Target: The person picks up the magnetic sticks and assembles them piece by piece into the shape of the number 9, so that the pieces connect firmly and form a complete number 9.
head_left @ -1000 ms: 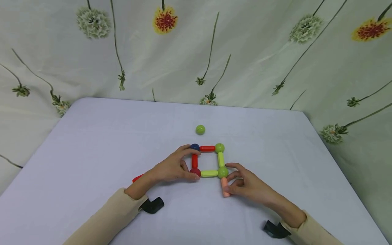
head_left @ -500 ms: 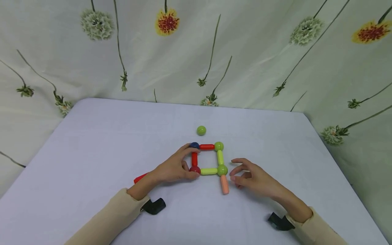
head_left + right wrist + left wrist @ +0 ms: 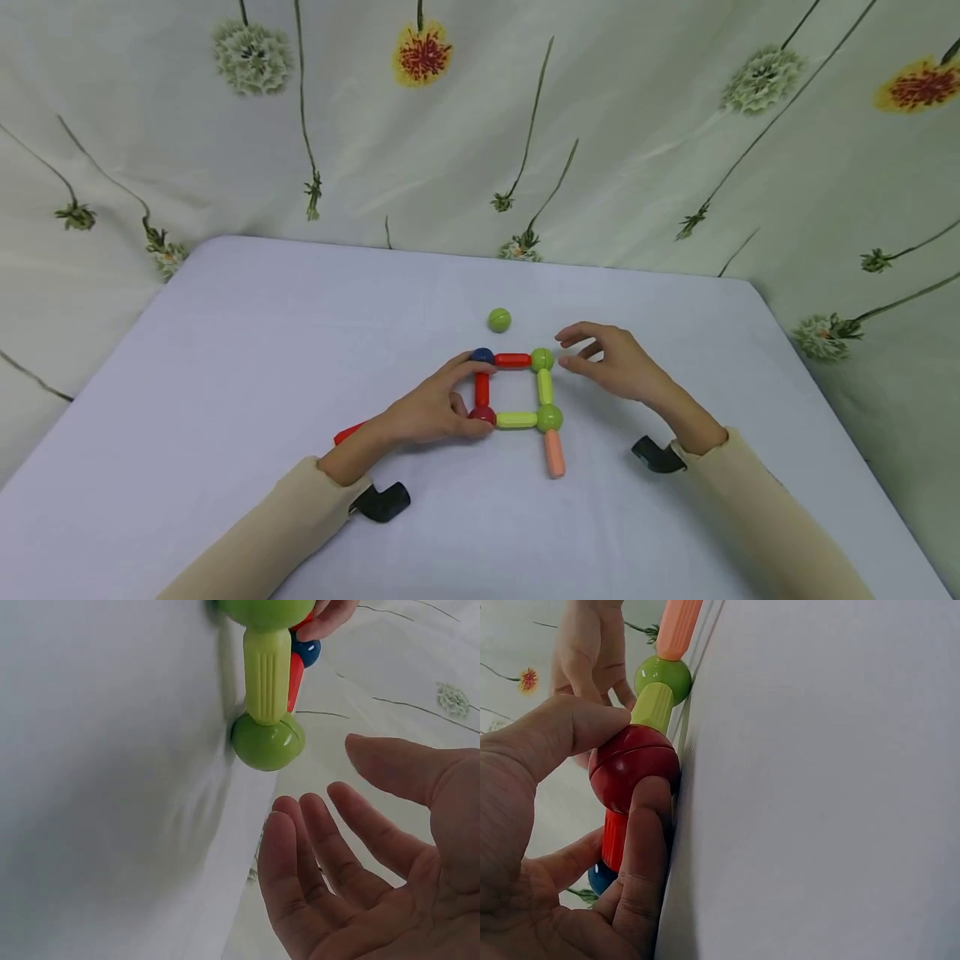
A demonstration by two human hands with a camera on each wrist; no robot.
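Observation:
A square of toy sticks and balls lies on the table. Its corners are a blue ball (image 3: 482,357), a red ball (image 3: 634,769) and two green balls, far right (image 3: 542,359) and near right (image 3: 550,417). Red sticks (image 3: 513,360) and yellow-green sticks (image 3: 517,420) join them. An orange stick (image 3: 554,454) extends from the near green ball toward the person. My left hand (image 3: 438,406) holds the red ball between thumb and a finger, while another finger reaches the blue ball. Beside the far green ball, my right hand (image 3: 611,358) has relaxed fingers around nothing, apart from the ball.
A loose green ball (image 3: 499,320) lies beyond the square. Partly hidden under the left forearm is a red piece (image 3: 349,432). A flower-printed cloth (image 3: 450,150) hangs behind the white table (image 3: 300,300).
My right hand has let go of the orange stick, which stays against the near green ball. It has moved away beside the far green ball. The left hand keeps its hold.

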